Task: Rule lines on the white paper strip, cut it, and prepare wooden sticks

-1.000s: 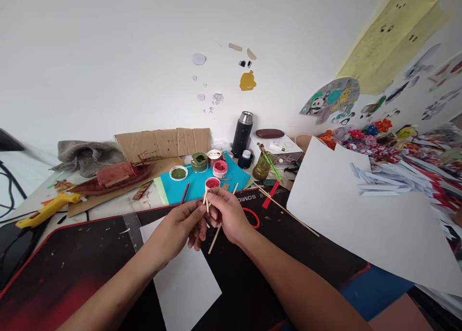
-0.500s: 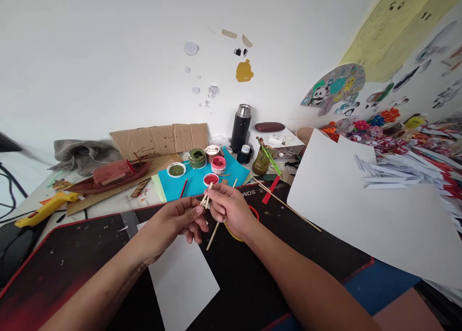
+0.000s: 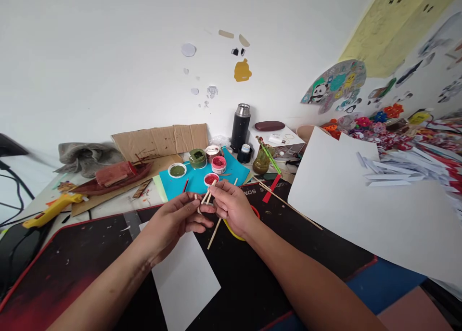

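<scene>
My right hand (image 3: 231, 207) pinches several short pale wooden sticks (image 3: 208, 194) between thumb and fingers, their ends fanned toward the left. Facing it, my left hand (image 3: 180, 216) has its thumb and index finger closed on another short stick (image 3: 196, 197), mostly hidden by the fingers; the other fingers stretch out under the right hand's sticks. Below the hands, a longer wooden stick (image 3: 215, 235) lies on the black mat (image 3: 249, 278). Scissors with a red and yellow handle (image 3: 234, 231) are partly covered by my right hand. White paper (image 3: 186, 278) lies beneath my left forearm.
Open paint pots, one green (image 3: 197, 159) and one red (image 3: 218, 164), stand on blue paper (image 3: 168, 184). A yellow glue gun (image 3: 52, 210) and a model boat (image 3: 111, 177) are at left. Behind stands a black thermos (image 3: 240, 129); large white paper (image 3: 332, 191) covers the right.
My left fingers have drawn slightly away from the sticks in my right hand, and a separate stick end now shows between them. The view has shifted a little.
</scene>
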`<state>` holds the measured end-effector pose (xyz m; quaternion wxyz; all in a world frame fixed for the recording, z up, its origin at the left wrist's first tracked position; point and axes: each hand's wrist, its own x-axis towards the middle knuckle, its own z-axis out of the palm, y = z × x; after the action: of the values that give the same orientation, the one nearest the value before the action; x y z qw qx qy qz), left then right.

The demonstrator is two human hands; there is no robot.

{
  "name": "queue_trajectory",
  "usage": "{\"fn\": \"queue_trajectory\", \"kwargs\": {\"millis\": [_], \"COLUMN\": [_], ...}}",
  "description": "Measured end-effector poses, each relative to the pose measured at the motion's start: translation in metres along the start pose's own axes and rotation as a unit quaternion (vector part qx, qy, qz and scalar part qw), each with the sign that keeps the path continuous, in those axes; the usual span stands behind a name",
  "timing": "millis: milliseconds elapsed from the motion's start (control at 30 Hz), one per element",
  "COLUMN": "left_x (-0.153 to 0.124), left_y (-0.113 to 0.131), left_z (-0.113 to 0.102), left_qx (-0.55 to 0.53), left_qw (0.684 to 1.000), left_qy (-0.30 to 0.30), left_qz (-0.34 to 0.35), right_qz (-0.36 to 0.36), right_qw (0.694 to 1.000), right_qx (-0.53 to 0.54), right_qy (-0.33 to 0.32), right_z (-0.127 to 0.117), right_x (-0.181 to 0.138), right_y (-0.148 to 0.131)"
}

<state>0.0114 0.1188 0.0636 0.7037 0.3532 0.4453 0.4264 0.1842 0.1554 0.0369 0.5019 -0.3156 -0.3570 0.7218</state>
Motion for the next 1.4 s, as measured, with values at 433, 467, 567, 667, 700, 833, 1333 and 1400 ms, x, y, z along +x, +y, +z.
{"fn": "queue_trajectory", "kwargs": {"millis": [433, 467, 567, 667, 700, 833, 1333, 1400], "left_x": [0.004, 0.004, 0.004, 0.004, 0.005, 0.004, 0.003, 0.002], "left_y": [-0.005, -0.005, -0.006, -0.006, -0.006, -0.003, 0.01, 0.014], "left_z": [-0.001, 0.0, 0.001, 0.001, 0.001, 0.002, -0.007, -0.009], "left_qx": [-0.016, -0.015, -0.013, -0.005, 0.0, 0.024, 0.17, 0.187], "left_qw": [0.999, 0.999, 0.999, 0.998, 0.998, 0.998, 0.978, 0.975], "left_qy": [0.021, 0.024, 0.032, 0.037, 0.038, 0.043, 0.06, 0.059], "left_qz": [0.02, 0.022, 0.034, 0.044, 0.045, 0.047, 0.106, 0.104], "right_qz": [-0.038, -0.04, -0.049, -0.06, -0.062, -0.071, -0.042, -0.031], "right_qw": [0.998, 0.998, 0.997, 0.995, 0.994, 0.991, 0.991, 0.992], "right_qx": [-0.043, -0.047, -0.061, -0.078, -0.085, -0.107, -0.119, -0.119], "right_qy": [0.012, 0.011, 0.003, -0.011, -0.015, -0.025, -0.039, -0.039], "right_z": [0.001, 0.001, 0.001, 0.0, -0.001, -0.003, -0.004, -0.005], "right_x": [0.0, 0.0, 0.001, 0.001, 0.001, 0.0, 0.002, 0.002], "right_y": [0.005, 0.005, 0.006, 0.008, 0.008, 0.011, 0.01, 0.009]}}
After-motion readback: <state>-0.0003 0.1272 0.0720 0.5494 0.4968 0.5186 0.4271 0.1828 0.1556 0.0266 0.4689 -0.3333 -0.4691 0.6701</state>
